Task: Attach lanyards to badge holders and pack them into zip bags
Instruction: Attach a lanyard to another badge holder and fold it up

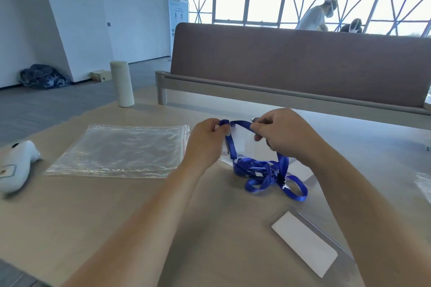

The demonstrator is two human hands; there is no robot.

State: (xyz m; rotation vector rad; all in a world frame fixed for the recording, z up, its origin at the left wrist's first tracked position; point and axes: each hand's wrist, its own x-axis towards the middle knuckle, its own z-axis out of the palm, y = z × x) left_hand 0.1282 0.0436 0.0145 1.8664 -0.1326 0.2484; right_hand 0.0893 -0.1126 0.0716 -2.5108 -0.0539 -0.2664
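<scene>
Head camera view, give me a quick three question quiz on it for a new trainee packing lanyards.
1. True or false: the zip bags lie left of the left hand.
2. The right hand pinches: A a zip bag, B the blue lanyard, C a pen.
3. Name the flat thing lying untouched nearest the camera.
Key: 1 true; 2 B; 3 badge holder.

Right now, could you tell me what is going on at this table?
A person is fitting a blue lanyard to a clear badge holder. The left hand and right hand each pinch the strap's top end just above the holder, while the rest lies bunched on the table. Empty zip bags lie flat to the left, and a second badge holder waits near the right forearm.
</scene>
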